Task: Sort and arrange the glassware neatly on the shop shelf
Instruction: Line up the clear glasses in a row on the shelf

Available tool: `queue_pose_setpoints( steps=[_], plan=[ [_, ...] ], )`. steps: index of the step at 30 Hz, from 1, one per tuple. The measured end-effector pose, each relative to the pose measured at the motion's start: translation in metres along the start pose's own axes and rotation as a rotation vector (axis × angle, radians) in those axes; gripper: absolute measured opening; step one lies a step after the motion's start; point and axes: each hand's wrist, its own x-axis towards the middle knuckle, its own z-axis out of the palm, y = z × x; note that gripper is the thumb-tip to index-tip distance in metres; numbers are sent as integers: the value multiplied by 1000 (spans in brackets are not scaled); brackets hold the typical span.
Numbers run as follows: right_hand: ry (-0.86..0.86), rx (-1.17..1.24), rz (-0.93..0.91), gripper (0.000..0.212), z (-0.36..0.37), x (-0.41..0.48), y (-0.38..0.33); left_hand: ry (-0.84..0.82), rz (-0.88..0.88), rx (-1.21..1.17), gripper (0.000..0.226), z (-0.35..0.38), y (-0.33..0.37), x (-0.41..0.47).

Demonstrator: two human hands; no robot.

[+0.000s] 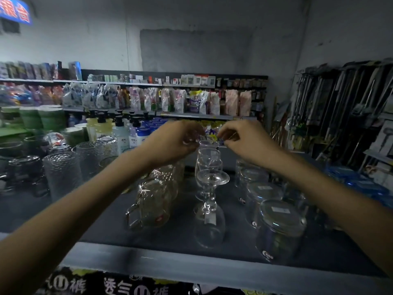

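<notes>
A row of clear wine glasses stands upside down along the middle of the dark shelf (110,226). The nearest wine glass (209,226) is in front and the rearmost wine glass (209,144) is between my hands. My left hand (176,141) curls its fingers round a small clear glass (188,139) just left of that rearmost glass. My right hand (240,139) hovers to its right with thumb and fingers curled together near the rim. Whether it pinches anything is unclear.
Patterned handled mugs (153,203) stand in a row to the left of the wine glasses, and upturned tumblers (280,226) to the right. Tall textured tumblers (61,173) stand far left. Behind are shelves of bottles and bags. The shelf's front edge (191,267) is near me.
</notes>
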Motion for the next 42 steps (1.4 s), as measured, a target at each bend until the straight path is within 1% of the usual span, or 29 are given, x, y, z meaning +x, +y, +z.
queue_pose_setpoints(
  steps=[4,6,9,11,15,17,21,24,26,27,29,30,31,33,36,37,40,42],
  plan=[
    [-150,-159,-22,41,23,37,26,-160,60,120,38,15,-30,45],
    [-196,-191,-28,48,32,49,35,-246,85,160,41,26,-43,61],
    [-240,-200,-43,48,43,59,46,-320,110,186,43,40,-56,78],
    [-253,-205,-53,42,49,62,51,-324,127,186,39,46,-60,85],
    [-190,-180,-83,21,57,63,57,-288,141,183,23,55,-66,91],
    [-177,-189,-92,15,58,63,57,-264,139,171,17,57,-69,93],
    [-187,-166,-80,14,53,65,57,-279,149,155,13,54,-69,100],
    [-151,-50,-48,17,40,71,57,-234,154,102,9,38,-65,106],
    [-91,110,-1,21,27,74,52,-191,118,30,6,22,-62,109],
    [-62,206,31,28,20,75,48,-172,85,-36,5,14,-62,110],
    [-36,350,82,49,11,75,44,-119,15,-216,8,1,-63,108],
    [-37,388,100,55,9,74,44,-85,-17,-327,11,-4,-63,106],
    [-40,407,111,58,8,73,44,-50,-48,-446,14,-8,-63,103],
    [-36,400,125,51,9,71,48,10,-115,-670,17,-12,-60,95],
    [2,356,89,34,7,71,51,48,-235,-847,19,-8,-63,89],
    [-6,319,65,33,5,72,52,49,-273,-889,20,-5,-65,87],
    [-48,121,31,35,2,74,55,80,-349,-1011,12,2,-71,82],
    [-44,107,54,32,1,72,58,90,-386,-1098,18,5,-74,78]
  ],
)
